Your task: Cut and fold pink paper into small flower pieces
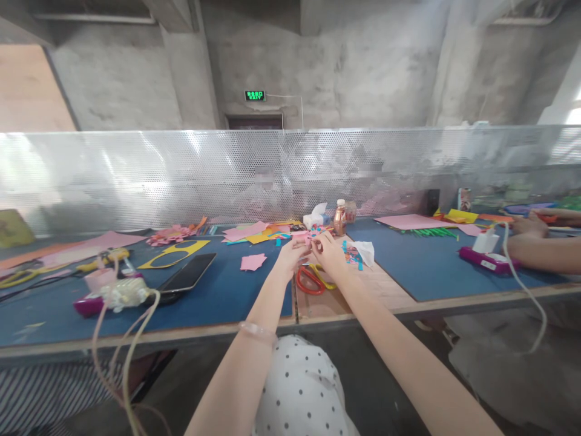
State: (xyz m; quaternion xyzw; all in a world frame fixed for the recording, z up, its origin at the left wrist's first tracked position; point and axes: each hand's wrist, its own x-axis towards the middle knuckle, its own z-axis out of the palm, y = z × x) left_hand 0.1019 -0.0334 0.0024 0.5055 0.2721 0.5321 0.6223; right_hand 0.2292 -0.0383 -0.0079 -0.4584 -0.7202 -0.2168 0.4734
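My left hand (294, 253) and my right hand (328, 251) meet over the middle of the table, fingertips close together. Between them is a small pink paper piece (301, 235), partly hidden by my fingers. My left fingers close on its edge. The right thumb and fingers are pinched at its near side; what lies in that pinch is too small to make out. Just below my hands lie scissors with red handles (310, 282) and a yellow-handled pair (323, 276). Blue and orange scraps (352, 255) and a white tissue (365, 252) lie to the right of my right hand.
Left are a black phone (188, 275), a purple power strip (89, 304) with loose cables, yellow paper with cut-out holes (175, 254) and pink paper (253, 261). A bottle (339, 218) stands behind. At right, another person's arm (544, 251) rests near a second power strip (488, 261).
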